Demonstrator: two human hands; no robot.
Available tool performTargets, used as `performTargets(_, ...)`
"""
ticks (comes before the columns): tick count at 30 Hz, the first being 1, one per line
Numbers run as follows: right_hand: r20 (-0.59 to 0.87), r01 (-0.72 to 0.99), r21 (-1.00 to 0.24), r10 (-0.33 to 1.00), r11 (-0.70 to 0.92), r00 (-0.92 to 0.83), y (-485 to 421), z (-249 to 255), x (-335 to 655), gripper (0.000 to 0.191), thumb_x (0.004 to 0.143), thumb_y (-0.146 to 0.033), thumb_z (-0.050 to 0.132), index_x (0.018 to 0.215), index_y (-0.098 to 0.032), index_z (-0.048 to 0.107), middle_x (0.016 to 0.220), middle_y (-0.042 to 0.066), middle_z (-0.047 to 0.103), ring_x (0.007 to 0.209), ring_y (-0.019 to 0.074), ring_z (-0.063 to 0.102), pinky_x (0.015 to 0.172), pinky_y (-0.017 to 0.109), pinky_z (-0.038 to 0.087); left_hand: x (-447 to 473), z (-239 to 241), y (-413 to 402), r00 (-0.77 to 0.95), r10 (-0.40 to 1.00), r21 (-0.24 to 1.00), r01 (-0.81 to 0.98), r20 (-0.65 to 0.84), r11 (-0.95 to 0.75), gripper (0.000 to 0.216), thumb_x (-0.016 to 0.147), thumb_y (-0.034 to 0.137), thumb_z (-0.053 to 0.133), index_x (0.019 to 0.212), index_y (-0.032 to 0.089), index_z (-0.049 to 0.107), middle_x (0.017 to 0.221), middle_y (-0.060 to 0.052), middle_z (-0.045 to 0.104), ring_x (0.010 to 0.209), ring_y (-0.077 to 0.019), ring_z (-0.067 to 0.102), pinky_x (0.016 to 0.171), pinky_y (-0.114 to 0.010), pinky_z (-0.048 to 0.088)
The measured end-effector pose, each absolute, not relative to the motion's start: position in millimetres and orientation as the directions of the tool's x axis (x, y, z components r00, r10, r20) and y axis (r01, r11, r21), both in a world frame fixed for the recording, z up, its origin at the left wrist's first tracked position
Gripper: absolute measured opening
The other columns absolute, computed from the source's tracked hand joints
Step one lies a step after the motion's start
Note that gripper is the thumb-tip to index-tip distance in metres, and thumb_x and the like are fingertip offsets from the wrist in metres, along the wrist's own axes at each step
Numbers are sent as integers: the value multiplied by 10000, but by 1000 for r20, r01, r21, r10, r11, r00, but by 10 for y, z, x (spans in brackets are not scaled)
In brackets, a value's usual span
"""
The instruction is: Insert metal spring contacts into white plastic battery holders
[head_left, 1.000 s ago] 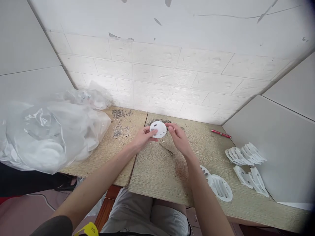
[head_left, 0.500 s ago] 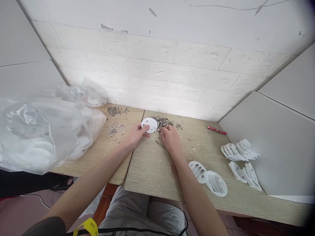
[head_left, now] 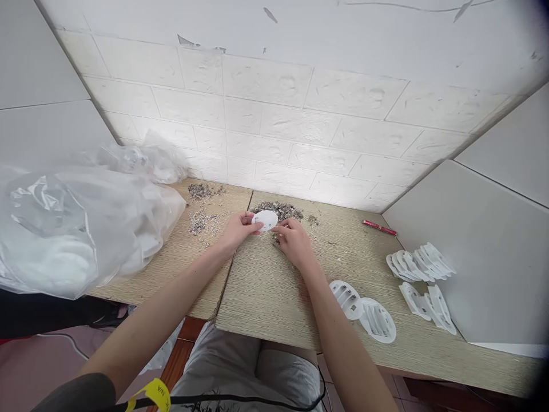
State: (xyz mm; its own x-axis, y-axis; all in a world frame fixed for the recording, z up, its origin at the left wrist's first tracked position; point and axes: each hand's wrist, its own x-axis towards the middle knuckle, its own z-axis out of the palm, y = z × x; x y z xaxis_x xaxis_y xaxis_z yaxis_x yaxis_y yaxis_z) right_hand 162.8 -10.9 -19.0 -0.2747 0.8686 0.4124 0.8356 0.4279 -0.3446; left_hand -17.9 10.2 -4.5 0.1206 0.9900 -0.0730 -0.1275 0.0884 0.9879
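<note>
My left hand (head_left: pixel 237 230) pinches a round white plastic disc (head_left: pixel 266 219) by its left edge and holds it just above the wooden table (head_left: pixel 274 286). My right hand (head_left: pixel 293 241) is curled at the disc's right edge, fingertips pinched together on something too small to make out. Right behind both hands lies a heap of small grey metal parts (head_left: pixel 278 210). The thin metal tool seen earlier on the table is hidden under my right hand.
A big clear plastic bag (head_left: pixel 72 223) of white parts fills the left side. More small metal bits (head_left: pixel 201 220) are scattered by it. Two white slotted discs (head_left: pixel 364 312) lie at front right, stacks of white parts (head_left: pixel 420 269) by the right panel, a red pen (head_left: pixel 380 228) behind.
The disc has been lowered and tilted flatter near the metal heap. My right hand went down to the heap and has come back to the disc's right edge.
</note>
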Motion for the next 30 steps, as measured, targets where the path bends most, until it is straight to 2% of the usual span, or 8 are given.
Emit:
performTargets(3,383,826,-360,876,434,-293,-113,-199,1636,289,848,-71,465,926,-198,713,974,82,599,926,221,527,759,329,424,-188,-62,115,150,987,991,-106,-62,79,371,547,314,835,842,141,690,869,-69,703,719,-133,590,700,-277,452)
performTargets(7,391,814,-422,890,399,-234,-90,-205,1657,208,855,-121,493,883,-168,693,949,94,606,920,223,537,769,340,432,-188,-63,127,150,988,993,-107,-29,45,366,618,416,786,861,151,715,916,-80,704,681,-110,549,605,-238,422)
performTargets(11,387,733,-593,916,333,-103,-75,-180,1683,187,853,-163,490,891,-170,673,913,80,665,877,210,581,779,348,443,-173,-33,114,145,989,994,-104,-24,40,380,667,485,734,830,142,718,880,-81,694,697,-122,555,572,-221,432)
performTargets(14,345,625,-729,938,278,-15,-93,-128,1684,176,846,-240,509,875,-176,670,858,58,698,779,188,600,713,320,446,-157,-13,94,155,988,995,-91,-20,34,403,684,504,713,844,134,719,836,-82,688,698,-139,569,565,-234,458)
performTargets(19,319,463,-851,945,249,77,-160,-23,1657,209,799,-342,555,848,-184,683,790,43,710,605,151,525,577,287,400,-144,-11,79,179,984,996,-81,-17,32,429,674,510,723,869,128,713,846,-89,691,706,-155,590,571,-257,494)
performTargets(22,285,346,-909,952,232,110,-190,10,1649,224,768,-362,585,850,-175,678,822,59,716,591,144,513,545,278,382,-143,-12,75,177,984,995,-99,-14,32,432,672,498,734,883,123,701,896,-103,689,735,-164,602,584,-271,520)
performTargets(25,259,261,-940,958,221,121,-206,19,1653,219,738,-355,618,824,-163,680,770,53,693,599,142,513,551,274,373,-142,-1,68,185,983,992,-123,-15,39,418,667,447,756,913,116,686,953,-117,680,777,-176,609,605,-292,548)
performTargets(30,267,276,-935,955,225,127,-211,13,1680,207,751,-339,596,818,-173,700,654,4,605,559,118,440,539,263,340,-135,7,52,204,978,989,-134,-29,58,478,629,292,805,1056,140,653,1080,-126,648,926,-221,609,691,-334,576)
